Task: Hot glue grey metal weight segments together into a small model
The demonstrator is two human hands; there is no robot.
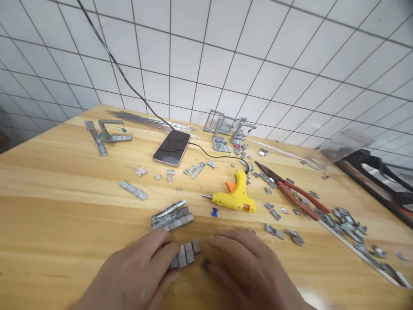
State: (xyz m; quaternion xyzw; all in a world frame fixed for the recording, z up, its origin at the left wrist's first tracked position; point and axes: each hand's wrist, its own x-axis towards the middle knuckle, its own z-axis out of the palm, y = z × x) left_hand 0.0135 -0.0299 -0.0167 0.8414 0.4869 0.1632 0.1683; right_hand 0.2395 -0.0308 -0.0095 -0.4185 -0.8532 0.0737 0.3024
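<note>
My left hand [138, 265] pinches one end of a short strip of grey metal segments [186, 255] just above the wooden table. Close to its other end is my right hand [248, 265], slightly blurred, with a small dark grey piece [205, 263] at the thumb tip. A stack of longer grey segmented strips [172, 215] lies just beyond my left hand. Past my right hand rest a yellow glue gun [234, 196] with an orange trigger and a tiny blue bow-shaped piece [214, 212].
Red-handled pliers [298, 196] lie at the right among scattered grey metal pieces [348, 224]. Farther back are a phone [171, 147], thin metal rods [142, 118] and small grey frames [222, 127]. The glue gun's black cord [125, 77] crosses the phone. A tiled wall stands behind.
</note>
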